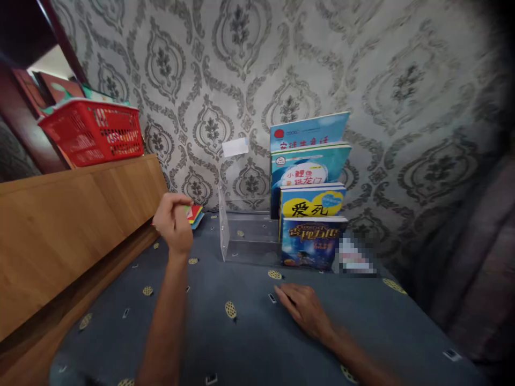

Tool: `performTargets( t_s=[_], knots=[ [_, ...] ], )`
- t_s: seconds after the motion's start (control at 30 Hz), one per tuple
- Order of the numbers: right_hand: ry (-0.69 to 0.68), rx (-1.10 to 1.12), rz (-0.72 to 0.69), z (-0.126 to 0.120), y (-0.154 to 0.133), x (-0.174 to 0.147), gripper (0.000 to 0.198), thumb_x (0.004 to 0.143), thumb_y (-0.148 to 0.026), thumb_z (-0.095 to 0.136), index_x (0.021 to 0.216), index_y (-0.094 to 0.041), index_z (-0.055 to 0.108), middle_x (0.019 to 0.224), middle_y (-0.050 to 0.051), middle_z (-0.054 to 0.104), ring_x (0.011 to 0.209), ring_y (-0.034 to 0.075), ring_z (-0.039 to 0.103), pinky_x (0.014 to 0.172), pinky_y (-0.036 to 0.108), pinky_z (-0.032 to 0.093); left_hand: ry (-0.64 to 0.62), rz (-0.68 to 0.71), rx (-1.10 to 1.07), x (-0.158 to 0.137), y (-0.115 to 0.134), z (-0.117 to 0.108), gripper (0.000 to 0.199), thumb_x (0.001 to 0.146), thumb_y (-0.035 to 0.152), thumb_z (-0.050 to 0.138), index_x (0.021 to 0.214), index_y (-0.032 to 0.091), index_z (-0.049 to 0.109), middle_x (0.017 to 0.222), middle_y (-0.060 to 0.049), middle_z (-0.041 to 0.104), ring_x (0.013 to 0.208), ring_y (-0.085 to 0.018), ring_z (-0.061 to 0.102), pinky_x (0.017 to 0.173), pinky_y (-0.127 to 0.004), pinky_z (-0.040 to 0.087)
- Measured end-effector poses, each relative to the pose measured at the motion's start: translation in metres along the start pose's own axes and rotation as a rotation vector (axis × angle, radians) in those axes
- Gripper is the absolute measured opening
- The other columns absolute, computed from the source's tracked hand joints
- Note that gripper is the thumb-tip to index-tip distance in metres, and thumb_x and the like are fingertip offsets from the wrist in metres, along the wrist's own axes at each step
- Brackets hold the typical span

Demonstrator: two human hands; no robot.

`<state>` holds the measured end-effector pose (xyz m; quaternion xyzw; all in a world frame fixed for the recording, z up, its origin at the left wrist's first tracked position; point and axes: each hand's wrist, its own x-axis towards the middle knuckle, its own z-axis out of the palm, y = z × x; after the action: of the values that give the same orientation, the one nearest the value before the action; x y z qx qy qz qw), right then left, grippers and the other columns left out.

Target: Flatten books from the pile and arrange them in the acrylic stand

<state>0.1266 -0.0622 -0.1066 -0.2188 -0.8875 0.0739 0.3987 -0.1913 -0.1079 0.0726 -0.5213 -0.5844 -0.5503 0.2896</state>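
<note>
Head view, looking across a dark blue, pineapple-printed table (249,343) to patterned wallpaper. Left hand (174,225) left of centre, fingers curled, right at a small pile of bright booklets (195,213); red, yellow and blue edges show beside it. Whether its grip has hold of a booklet: cannot tell, the hand covers the near part of the pile. Right hand (302,308) low, right of centre, over bare cloth; grip released, fingers loosely bent, nothing seen in it.

Clear stepped rack (224,230) mid-frame. Its right half bears upright books in tiers: pale blue book (309,128) at the back, teal book (315,165) before it, then yellow-and-blue book (313,203), dark blue book (310,246) foremost. No books on the left half.

Upper left: red basket (94,134) on a wooden cabinet (80,214).

Step in hand, as judged: picking up from the pile. Best to separate one booklet by its edge, pinch it firmly, and lift clear of the rack's left end panel. Right hand well placed to steady the rack. Thin covers could bend or slide; keep them upright, edges level.
</note>
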Motion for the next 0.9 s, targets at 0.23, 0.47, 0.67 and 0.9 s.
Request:
performTargets(
  t_s=[0.23, 0.47, 0.67, 0.9],
  knots=[
    [-0.029, -0.017, 0.046, 0.0, 0.0, 0.002, 0.056, 0.108, -0.04, 0.026, 0.063, -0.022, 0.053, 0.056, 0.002, 0.061, 0.05, 0.014, 0.058, 0.055, 0.027, 0.038, -0.679, -0.203, 0.727, 0.03, -0.125, 0.041, 0.031, 0.089, 0.015, 0.049, 0.113, 0.011, 0.069, 0.116, -0.021, 0.069, 0.112, -0.035, 0.063, 0.093, -0.05, 0.051],
    [-0.033, -0.009, 0.087, 0.001, 0.002, 0.003, 0.054, 0.108, -0.037, 0.029, 0.063, -0.022, 0.054, 0.056, 0.001, 0.06, 0.049, 0.014, 0.058, 0.054, 0.027, 0.04, -0.997, -0.012, 0.865, 0.037, -0.182, 0.069, 0.038, 0.091, 0.008, 0.041, 0.114, 0.017, 0.07, 0.124, -0.018, 0.069, 0.126, -0.032, 0.055, 0.111, -0.07, 0.022],
    [-0.015, 0.004, 0.067, 0.001, 0.004, 0.003, 0.049, 0.107, -0.033, 0.033, 0.064, -0.021, 0.054, 0.055, 0.0, 0.058, 0.048, 0.013, 0.057, 0.052, 0.026, 0.039, -1.201, 0.085, 0.916, 0.051, -0.208, 0.096, 0.034, 0.09, 0.011, 0.047, 0.113, 0.015, 0.072, 0.125, -0.02, 0.068, 0.122, -0.034, 0.06, 0.108, -0.062, 0.033],
    [-0.028, 0.019, 0.084, 0.001, 0.005, 0.004, 0.051, 0.107, -0.035, 0.033, 0.061, -0.022, 0.052, 0.053, -0.001, 0.055, 0.045, 0.012, 0.051, 0.05, 0.027, 0.037, -1.248, 0.18, 0.917, 0.049, -0.218, 0.105, 0.032, 0.09, 0.017, 0.053, 0.115, 0.01, 0.071, 0.12, -0.022, 0.07, 0.118, -0.033, 0.064, 0.1, -0.041, 0.046]
  ],
)
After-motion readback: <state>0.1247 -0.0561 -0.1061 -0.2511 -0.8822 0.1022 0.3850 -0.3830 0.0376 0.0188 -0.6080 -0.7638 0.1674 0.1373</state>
